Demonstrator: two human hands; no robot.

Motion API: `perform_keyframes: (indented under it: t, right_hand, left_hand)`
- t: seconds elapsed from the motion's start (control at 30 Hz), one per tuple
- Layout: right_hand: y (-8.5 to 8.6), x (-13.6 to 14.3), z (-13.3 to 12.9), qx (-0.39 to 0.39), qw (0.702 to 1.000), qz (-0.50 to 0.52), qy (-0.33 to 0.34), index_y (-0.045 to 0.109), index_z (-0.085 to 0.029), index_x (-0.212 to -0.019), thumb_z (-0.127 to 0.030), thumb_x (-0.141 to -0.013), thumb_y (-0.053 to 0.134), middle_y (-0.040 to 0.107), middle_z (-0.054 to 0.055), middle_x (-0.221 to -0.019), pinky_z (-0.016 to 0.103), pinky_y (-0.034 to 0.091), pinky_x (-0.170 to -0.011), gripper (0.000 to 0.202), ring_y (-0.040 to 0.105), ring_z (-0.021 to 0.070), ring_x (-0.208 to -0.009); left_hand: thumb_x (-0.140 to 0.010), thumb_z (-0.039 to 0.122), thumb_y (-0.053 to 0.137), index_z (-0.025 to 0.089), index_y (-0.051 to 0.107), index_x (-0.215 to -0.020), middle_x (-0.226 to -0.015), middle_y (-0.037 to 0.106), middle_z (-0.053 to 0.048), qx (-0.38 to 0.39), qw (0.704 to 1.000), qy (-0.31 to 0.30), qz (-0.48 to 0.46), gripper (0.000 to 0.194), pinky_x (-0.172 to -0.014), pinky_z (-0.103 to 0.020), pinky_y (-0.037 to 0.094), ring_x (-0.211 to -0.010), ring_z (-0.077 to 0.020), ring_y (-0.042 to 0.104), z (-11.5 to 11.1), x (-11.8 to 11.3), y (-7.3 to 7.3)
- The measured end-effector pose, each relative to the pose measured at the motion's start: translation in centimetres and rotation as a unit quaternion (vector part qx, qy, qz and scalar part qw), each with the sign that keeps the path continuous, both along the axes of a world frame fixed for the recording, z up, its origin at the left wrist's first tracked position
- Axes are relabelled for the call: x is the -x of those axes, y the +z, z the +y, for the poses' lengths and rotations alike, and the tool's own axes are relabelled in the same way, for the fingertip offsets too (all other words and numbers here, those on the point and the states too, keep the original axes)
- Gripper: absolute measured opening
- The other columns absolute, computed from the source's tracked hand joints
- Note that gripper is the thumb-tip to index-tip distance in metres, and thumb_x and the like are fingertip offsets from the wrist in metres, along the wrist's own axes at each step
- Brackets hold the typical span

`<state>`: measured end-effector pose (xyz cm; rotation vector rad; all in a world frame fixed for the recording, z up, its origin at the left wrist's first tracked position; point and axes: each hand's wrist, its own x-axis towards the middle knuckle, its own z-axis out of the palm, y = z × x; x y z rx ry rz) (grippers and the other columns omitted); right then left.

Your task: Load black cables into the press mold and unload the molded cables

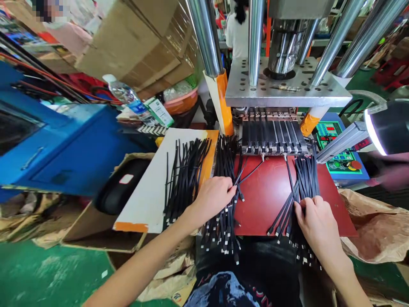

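Observation:
My left hand point(214, 197) is closed in a pinch on a thin black cable point(251, 173), which runs up to the front of a slotted mold block point(273, 137). Beside that hand, a thick pile of black cables point(225, 226) with small metal plugs hangs at the red board's left side. My right hand point(316, 219) has its fingers curled over the right-hand cable bundle point(306, 177). One black cable point(290, 177) slopes from the mold block down towards these fingers; exactly which cable they grip is hidden. More black cables point(187, 177) lie on the white board to the left.
A steel press plate point(287, 100) hangs over the mold between metal columns. A control box point(340, 149) and ring lamp point(373, 130) stand right. At left are a blue cabinet point(64, 149), a water bottle point(126, 96) and a cardboard box point(105, 232). Other people are behind.

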<state>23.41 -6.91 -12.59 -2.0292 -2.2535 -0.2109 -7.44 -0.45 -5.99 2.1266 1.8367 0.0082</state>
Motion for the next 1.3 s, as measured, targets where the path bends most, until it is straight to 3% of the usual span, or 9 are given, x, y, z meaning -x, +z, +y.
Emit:
perform_keyframes:
  t: [0.13, 0.27, 0.4, 0.47, 0.53, 0.83, 1.0, 1.13, 1.3]
  right_hand:
    - [0.4, 0.1, 1.2, 0.017, 1.0, 0.005, -0.004, 0.063, -0.018, -0.089, -0.033, -0.104, 0.053, 0.06, 0.012, -0.089, 0.039, 0.044, -0.071, 0.024, 0.058, 0.0303, -0.083]
    - [2.5, -0.2, 1.0, 0.04, 0.981, 0.188, 0.003, 0.058, -0.02, -0.083, -0.03, -0.103, 0.055, 0.061, 0.006, -0.081, 0.035, 0.043, -0.068, 0.022, 0.06, 0.0241, -0.075]
    - [4.8, 2.1, -1.7, 0.103, 0.86, 0.495, 0.065, 0.057, -0.023, -0.084, -0.037, -0.106, 0.054, 0.056, -0.003, -0.07, 0.026, 0.041, -0.055, 0.026, 0.053, 0.014, -0.059]
    - [5.0, 3.9, -3.6, 0.121, 0.813, 0.562, 0.092, 0.057, -0.023, -0.083, -0.035, -0.106, 0.054, 0.056, -0.004, -0.068, 0.023, 0.04, -0.052, 0.026, 0.051, 0.0121, -0.057]
    - [4.5, 5.5, -5.0, 0.13, 0.793, 0.583, 0.119, 0.057, -0.023, -0.082, -0.031, -0.105, 0.056, 0.057, -0.004, -0.068, 0.022, 0.041, -0.054, 0.024, 0.051, 0.011, -0.057]
    - [3.5, 6.6, -4.7, 0.188, 0.78, 0.569, 0.18, 0.058, -0.021, -0.08, -0.02, -0.098, 0.06, 0.058, -0.006, -0.068, 0.02, 0.04, -0.059, 0.018, 0.052, 0.0087, -0.059]
    - [4.2, 6.6, -4.6, 0.233, 0.767, 0.571, 0.179, 0.06, -0.02, -0.082, -0.02, -0.098, 0.061, 0.062, -0.004, -0.071, 0.021, 0.041, -0.063, 0.016, 0.054, 0.0093, -0.063]
    - [6.0, 5.3, -3.0, 0.339, 0.724, 0.571, 0.189, 0.071, -0.021, -0.091, -0.028, -0.095, 0.073, 0.068, -0.003, -0.081, 0.022, 0.043, -0.067, 0.008, 0.058, 0.011, -0.07]
    - [7.2, 4.9, -0.7, 0.22, 0.701, 0.67, 0.106, 0.065, -0.019, -0.074, -0.044, -0.099, 0.069, 0.054, -0.003, -0.069, 0.025, 0.037, -0.058, 0.036, 0.047, 0.0113, -0.064]
  left_hand:
    - [-0.092, 0.031, 0.062, 0.019, 0.062, -0.071, -0.066, 0.065, 0.0, 0.081, 0.966, 0.019, -0.243, 0.024, -0.061, -0.028, 0.042, -0.063, -0.016, 0.061, 1.0, 0.3, 0.4]
    - [-0.089, 0.045, 0.068, 0.02, 0.056, -0.074, -0.068, 0.064, 0.003, 0.238, 0.846, 0.047, -0.476, 0.031, -0.044, -0.021, 0.037, -0.046, -0.0081, 0.05, -1.0, -1.3, 0.5]
    - [-0.087, 0.06, 0.073, 0.017, 0.063, -0.076, -0.063, 0.065, 0.002, 0.291, 0.757, 0.059, -0.581, 0.046, -0.038, -0.018, 0.038, -0.042, -0.0073, 0.054, -3.9, -4.9, -0.7]
    - [-0.086, 0.063, 0.074, 0.014, 0.071, -0.079, -0.058, 0.062, 0.002, 0.294, 0.73, 0.066, -0.613, 0.05, -0.039, -0.017, 0.04, -0.042, -0.0072, 0.054, -4.9, -6.3, -1.3]
    - [-0.085, 0.064, 0.077, 0.012, 0.075, -0.081, -0.055, 0.06, 0.002, 0.281, 0.714, 0.079, -0.636, 0.052, -0.039, -0.016, 0.041, -0.042, -0.0069, 0.054, -5.5, -6.8, -1.7]
    - [-0.093, 0.06, 0.072, 0.014, 0.08, -0.081, -0.065, 0.062, 0.0, 0.158, 0.74, 0.084, -0.649, 0.048, -0.04, -0.016, 0.042, -0.044, -0.0066, 0.057, -7.5, -4.6, -1.1]
    - [-0.099, 0.049, 0.067, 0.015, 0.075, -0.069, -0.059, 0.058, 0.001, 0.078, 0.789, 0.07, -0.605, 0.046, -0.042, -0.018, 0.04, -0.044, -0.007, 0.054, -8.1, -4.1, -0.1]
    - [-0.1, 0.032, 0.065, 0.016, 0.075, -0.069, -0.058, 0.06, 0.0, -0.011, 0.849, -0.013, -0.527, 0.036, -0.052, -0.021, 0.04, -0.052, -0.0094, 0.055, -9.1, -4.7, 0.0]
    - [-0.099, 0.025, 0.063, 0.016, 0.064, -0.063, -0.062, 0.059, 0.001, 0.042, 0.895, -0.099, -0.433, 0.038, -0.057, -0.023, 0.04, -0.056, -0.0097, 0.053, -10.3, -5.8, -1.2]
